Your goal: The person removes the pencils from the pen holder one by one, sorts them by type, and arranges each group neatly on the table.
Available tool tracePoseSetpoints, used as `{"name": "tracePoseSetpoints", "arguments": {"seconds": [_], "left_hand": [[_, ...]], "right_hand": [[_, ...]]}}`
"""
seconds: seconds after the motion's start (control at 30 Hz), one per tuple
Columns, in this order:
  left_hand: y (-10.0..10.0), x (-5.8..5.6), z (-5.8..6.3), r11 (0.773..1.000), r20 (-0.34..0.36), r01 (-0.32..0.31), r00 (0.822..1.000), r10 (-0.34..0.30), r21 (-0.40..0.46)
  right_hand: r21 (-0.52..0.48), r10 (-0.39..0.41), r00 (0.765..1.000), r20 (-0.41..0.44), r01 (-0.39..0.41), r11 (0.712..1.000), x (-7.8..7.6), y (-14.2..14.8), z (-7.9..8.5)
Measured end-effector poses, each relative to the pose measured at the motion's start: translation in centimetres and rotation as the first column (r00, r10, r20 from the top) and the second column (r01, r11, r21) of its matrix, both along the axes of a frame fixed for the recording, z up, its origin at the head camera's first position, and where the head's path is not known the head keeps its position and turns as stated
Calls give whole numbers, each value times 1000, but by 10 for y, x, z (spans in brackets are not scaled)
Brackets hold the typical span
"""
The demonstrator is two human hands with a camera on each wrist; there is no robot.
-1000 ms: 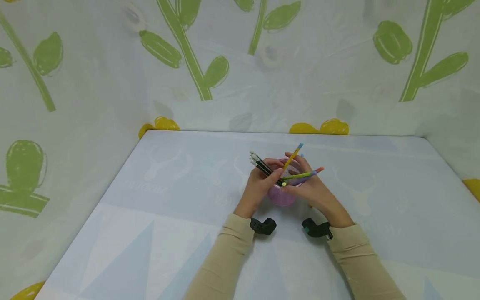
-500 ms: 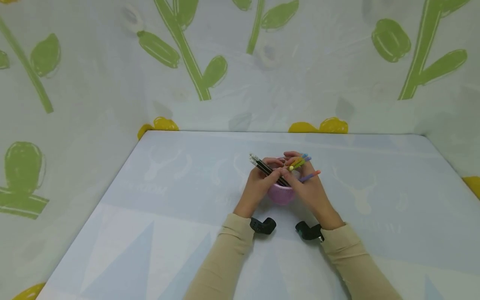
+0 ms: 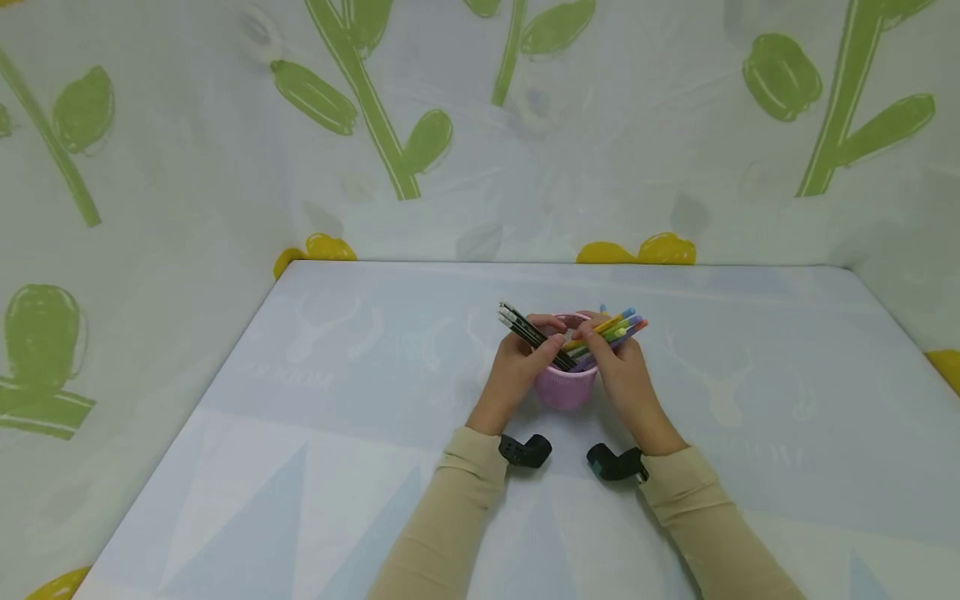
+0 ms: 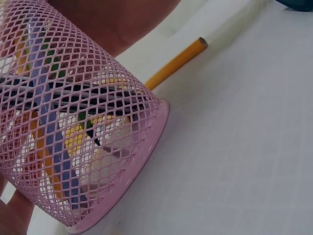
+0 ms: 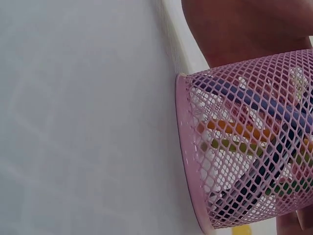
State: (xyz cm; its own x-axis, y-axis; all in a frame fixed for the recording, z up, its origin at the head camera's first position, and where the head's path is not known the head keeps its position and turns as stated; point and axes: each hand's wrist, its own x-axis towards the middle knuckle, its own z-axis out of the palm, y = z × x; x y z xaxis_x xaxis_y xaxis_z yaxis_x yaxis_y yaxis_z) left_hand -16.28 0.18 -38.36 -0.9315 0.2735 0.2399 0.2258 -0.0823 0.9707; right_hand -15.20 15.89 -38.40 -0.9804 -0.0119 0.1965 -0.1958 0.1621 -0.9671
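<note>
Leaf-print wall (image 3: pixel 480 179) behind pink cup (image 3: pixel 566 390)

- Bench (image 3: pixel 255 467), leftward of the left grip (image 3: pixel 517 358): faint lettering (image 3: pixel 292 375), too pale to read.
- Bench, rightward of the right grip (image 3: pixel 622 375): more faint lettering, equally unreadable.
- Black pencils (image 3: pixel 521 325) at the left grip: any print too small.

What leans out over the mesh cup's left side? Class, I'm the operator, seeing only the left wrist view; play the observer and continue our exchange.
Observer: Black pencils with white ends, rising above the pink cup.
Operator: What is the right hand's thumb touching?
Observer: The right hand has its thumb over the coloured pencils.
Operator: And beyond the table?
Observer: Behind the table hangs a pale, leaf-patterned backdrop.
</note>
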Motion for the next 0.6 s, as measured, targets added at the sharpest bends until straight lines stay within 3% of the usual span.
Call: {"name": "tracePoseSetpoints", "arguments": {"seconds": [0.27,0.4,0.6], "left_hand": [[-1,2,1,1000,-11,-4,1000,4,-16],[0,2,2,998,-23,-63,998,63,-10],[-2,1,-1,991,-8,-107,994,108,76]], "right_hand": [[-32,32,999,22,-31,999,-2,1,-4],[-34,34,999,6,-34,999,-3,2,-2],[-25,37,999,35,-36,999,-3,2,-2]]}}
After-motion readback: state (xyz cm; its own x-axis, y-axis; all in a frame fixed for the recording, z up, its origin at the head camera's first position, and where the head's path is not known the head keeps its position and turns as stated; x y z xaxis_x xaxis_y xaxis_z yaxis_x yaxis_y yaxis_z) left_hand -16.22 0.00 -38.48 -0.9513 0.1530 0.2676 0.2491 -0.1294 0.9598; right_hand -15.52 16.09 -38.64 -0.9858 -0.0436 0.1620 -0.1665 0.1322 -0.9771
